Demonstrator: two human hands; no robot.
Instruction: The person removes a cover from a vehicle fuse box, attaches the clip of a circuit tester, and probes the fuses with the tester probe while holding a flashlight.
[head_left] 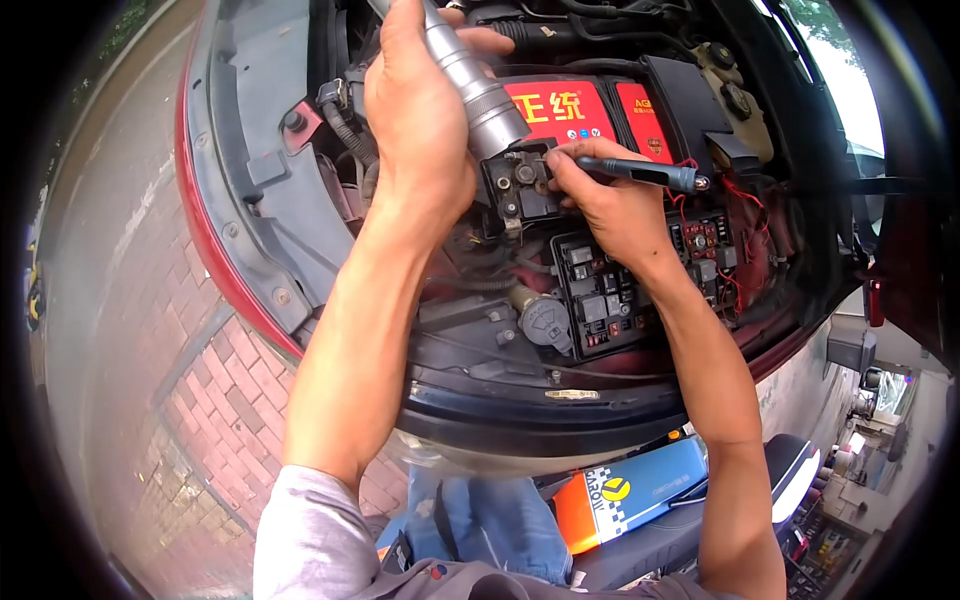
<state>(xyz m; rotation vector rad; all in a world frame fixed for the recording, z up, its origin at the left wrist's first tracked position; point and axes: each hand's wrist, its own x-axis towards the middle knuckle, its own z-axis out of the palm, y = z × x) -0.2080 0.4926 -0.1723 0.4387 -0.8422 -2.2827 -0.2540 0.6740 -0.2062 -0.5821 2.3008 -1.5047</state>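
My left hand [415, 110] is closed around a silver metal flashlight [470, 85], its wide head pointing down toward the battery terminal block [525, 180]. Between the fingers of my right hand [620, 210] is a dark blue-grey pen-shaped tool [640, 172] with a metal end at the right. Its other end is at the terminal block, where my fingertips partly hide it. Behind both hands lies the red car battery [555, 110] with yellow lettering. Just below my right hand sits the uncovered fuse box [605, 290], with fuses and relays showing.
Thin red wires [755, 220] run loose beside the fuse box. A washer filler cap [545, 322] stands near the fender edge, and a fluid reservoir [735, 95] is at the back right. A blue and orange box [640, 490] rests on a dark seat below the car.
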